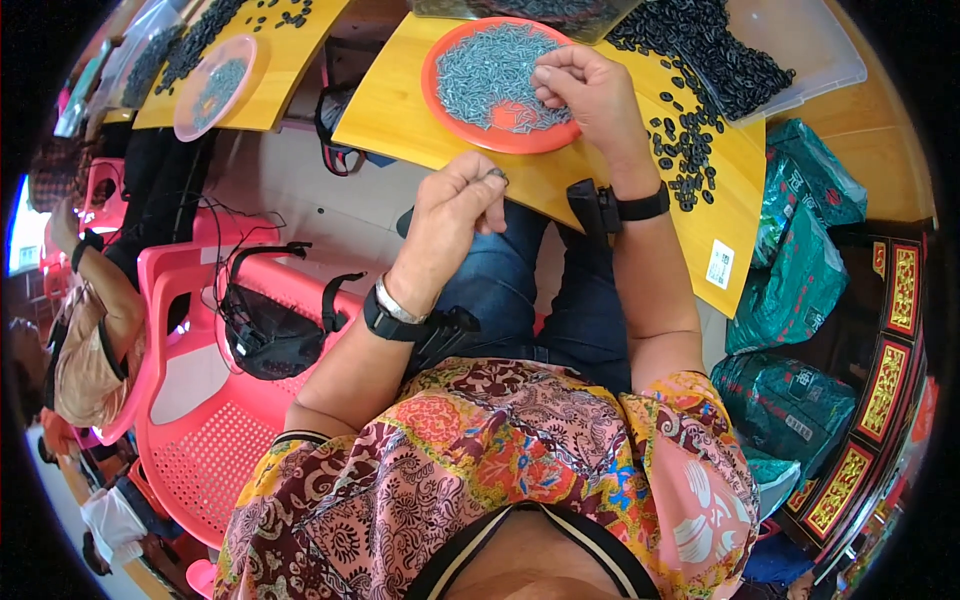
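Likely light, stiff screws (485, 72) are best gripped mid-shank; the right hand (592, 98), contents unclear, is pinched at the plate's (505, 145) three o'clock, the left hand (450, 212) round a dark piece (499, 175).

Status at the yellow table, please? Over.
Left hand: pinching a small piece. Right hand: pinched above silvery pieces in red tray. Black pieces right of tray.
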`<move>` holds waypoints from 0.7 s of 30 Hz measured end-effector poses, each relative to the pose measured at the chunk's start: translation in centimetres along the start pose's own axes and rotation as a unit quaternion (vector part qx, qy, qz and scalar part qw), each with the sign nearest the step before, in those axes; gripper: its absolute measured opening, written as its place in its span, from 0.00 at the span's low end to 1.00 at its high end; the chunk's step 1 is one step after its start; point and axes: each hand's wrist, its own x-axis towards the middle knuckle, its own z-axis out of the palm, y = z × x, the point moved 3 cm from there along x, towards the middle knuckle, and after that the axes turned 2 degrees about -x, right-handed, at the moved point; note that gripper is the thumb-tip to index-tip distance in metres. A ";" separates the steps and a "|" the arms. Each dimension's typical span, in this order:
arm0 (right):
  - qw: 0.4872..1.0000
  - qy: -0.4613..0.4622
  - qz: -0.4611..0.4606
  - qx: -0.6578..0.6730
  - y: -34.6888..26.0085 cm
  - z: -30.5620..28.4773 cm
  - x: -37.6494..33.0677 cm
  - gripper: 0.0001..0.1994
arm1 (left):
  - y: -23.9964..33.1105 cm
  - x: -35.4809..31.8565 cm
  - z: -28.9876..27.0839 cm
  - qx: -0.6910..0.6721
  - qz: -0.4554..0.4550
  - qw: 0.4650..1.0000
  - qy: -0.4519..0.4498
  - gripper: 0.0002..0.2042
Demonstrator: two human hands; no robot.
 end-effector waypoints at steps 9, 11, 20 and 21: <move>0.999 0.020 -0.034 0.010 -4.1 1.1 -7.0 0.07 | 0.7 -0.6 0.4 -0.077 0.002 0.997 0.009 0.06; 0.998 0.013 0.006 0.063 -2.9 1.3 -8.2 0.07 | 0.7 -0.8 0.9 -0.072 0.006 0.997 0.001 0.06; 0.997 0.005 -0.022 0.077 -3.5 2.0 -9.9 0.07 | 1.4 -1.2 1.8 0.038 0.105 0.994 0.020 0.05; 0.997 0.002 -0.038 0.063 -3.5 2.0 -10.0 0.07 | 1.5 -1.2 2.0 0.049 0.115 0.992 0.013 0.05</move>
